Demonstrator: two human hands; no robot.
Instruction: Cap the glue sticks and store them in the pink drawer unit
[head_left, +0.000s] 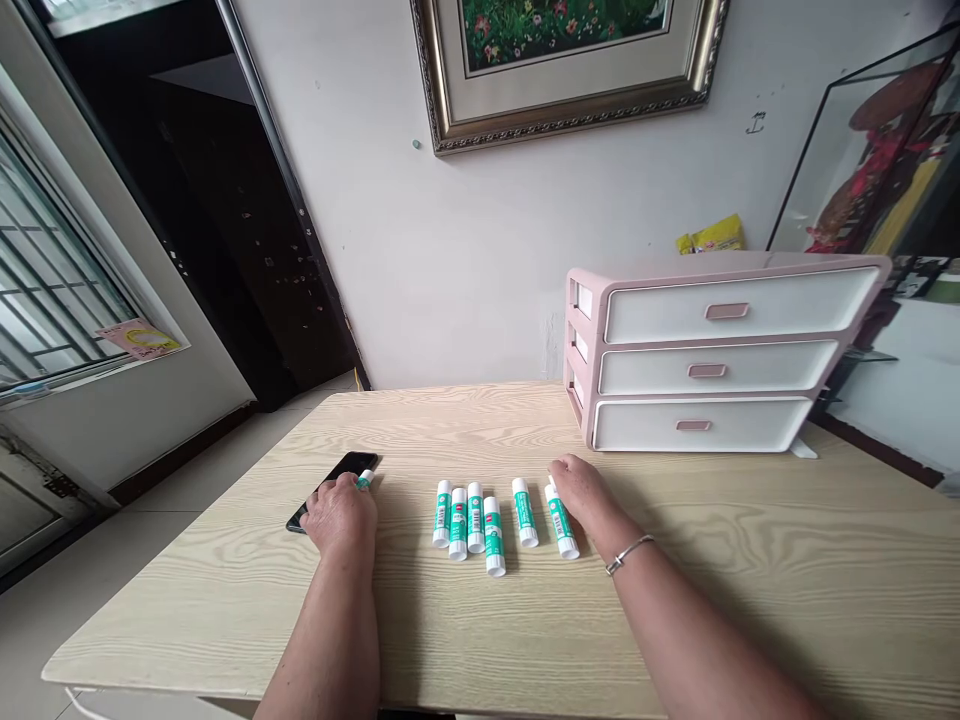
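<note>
My left hand [341, 515] is curled at the left of the table, over part of a black phone [354, 463]. From beneath its fingers shows the end of a white and green glue stick [365, 480]. My right hand [577, 485], with a metal bracelet at the wrist, has its fingers closed at the upper end of another glue stick [562, 525], which lies slightly tilted. Between the hands lie several more glue sticks: a close group around a middle one [475, 517], and a separate one [525, 512] nearer my right hand. My fingertips are partly hidden.
A pink and white three-drawer cabinet [705, 370] stands at the back right of the wooden table [480, 640]. On top of it lies a yellow packet [712, 235]. Behind are a wall with a framed picture [574, 120] and, at far right, a glass case [877, 160].
</note>
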